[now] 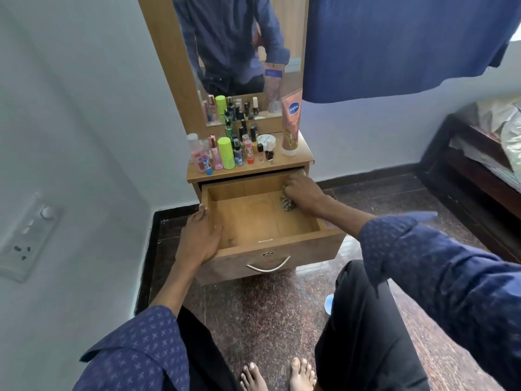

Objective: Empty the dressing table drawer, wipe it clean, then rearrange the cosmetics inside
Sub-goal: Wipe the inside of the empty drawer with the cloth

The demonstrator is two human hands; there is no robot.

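Note:
The wooden drawer [262, 244] of the dressing table is pulled out, and nothing but a cloth lies in it. My right hand [303, 191] is inside at the back right corner, gripping a striped cloth [287, 205] against the drawer bottom. My left hand [200, 237] rests on the drawer's front left corner, fingers over its left wall. Several cosmetics bottles [234, 150] stand on the table top [248, 170], among them a green bottle [225, 152] and a tall peach lotion tube [291, 124].
A mirror [239, 46] rises behind the table top. A blue cloth [400, 43] hangs at the upper right. A bed [485, 153] stands at the right. A wall socket panel [28, 235] is at the left. My bare feet [277, 375] are on the speckled floor.

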